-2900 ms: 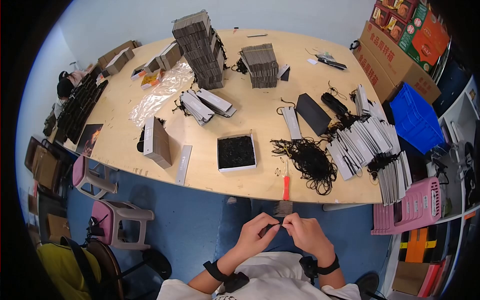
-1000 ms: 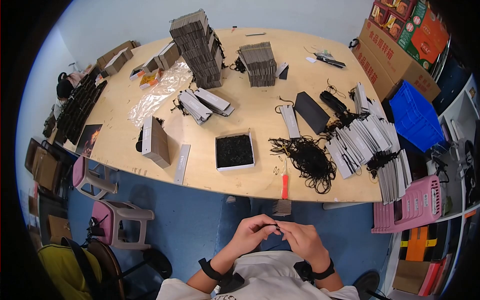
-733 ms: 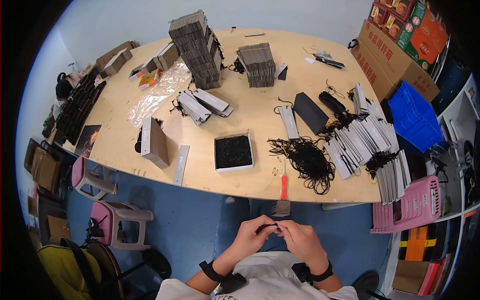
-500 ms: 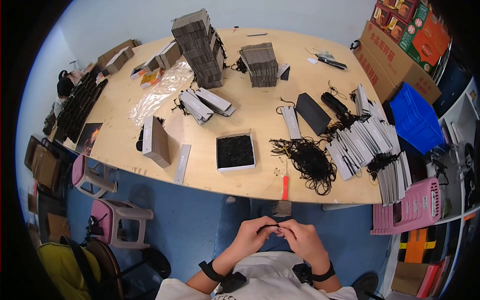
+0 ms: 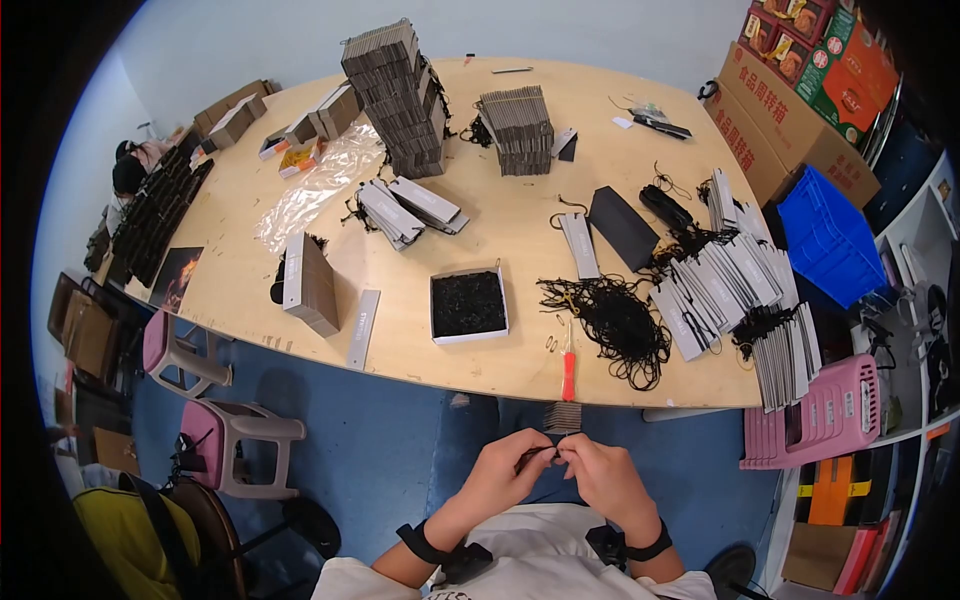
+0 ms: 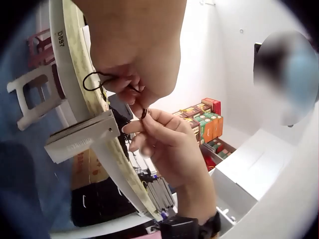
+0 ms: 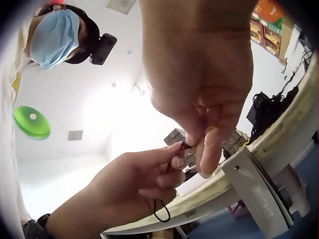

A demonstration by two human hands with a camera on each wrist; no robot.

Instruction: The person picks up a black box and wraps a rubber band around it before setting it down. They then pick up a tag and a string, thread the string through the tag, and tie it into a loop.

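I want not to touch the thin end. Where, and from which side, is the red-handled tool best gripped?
I would grip the red-handled tool by its thick red handle, from the near side of the table. The handle points to that edge; the thin shaft points away.

"Left hand [image 7: 127, 181], seven o'clock?"
"Pinches one black cord [image 7: 162, 221], loop hanging."
"Right hand [image 7: 204, 84], one o'clock?"
"Fingers pinch at same cord."
"Grey tags [image 7: 256, 196]?"
"Several, tilted, four o'clock."
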